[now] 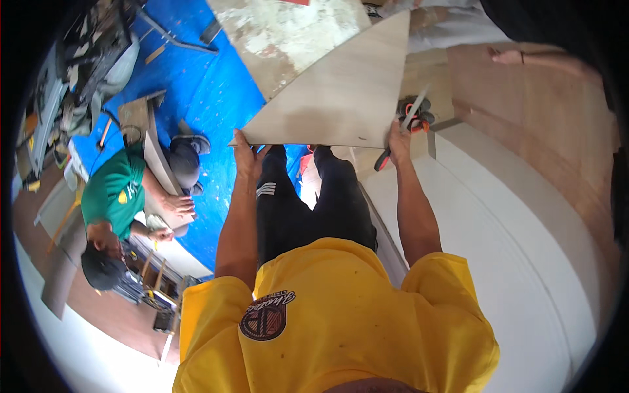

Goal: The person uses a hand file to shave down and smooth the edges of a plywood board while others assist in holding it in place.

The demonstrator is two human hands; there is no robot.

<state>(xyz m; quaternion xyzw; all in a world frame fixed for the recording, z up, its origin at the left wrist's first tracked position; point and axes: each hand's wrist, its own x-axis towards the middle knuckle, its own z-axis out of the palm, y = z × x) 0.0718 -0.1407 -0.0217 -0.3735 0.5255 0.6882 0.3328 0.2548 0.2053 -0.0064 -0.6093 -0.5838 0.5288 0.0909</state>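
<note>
Head view showed a broad, roughly triangular wood-toned panel (327, 98) held out in front of the person, its straight near edge level with the thighs. The left hand (247, 159) pinched its near left corner; the right hand (399, 139) was closed at the near right corner, with a bladed tool (382, 160), black-and-red handled, lying against that same hand. How the right fingers shared panel and tool could not be told.

By its pointed outline, shaping looked at least partly done; the panel was loose in the hands, so any placing seemed left to do.

Beyond it on the far side lay a white-smeared board (295, 39), and to the left a blue sheet (219, 85). Farther left, a co-worker in a green shirt (118, 187) handled a long board (160, 164). Along the right ran a long white boxed structure (485, 216).
</note>
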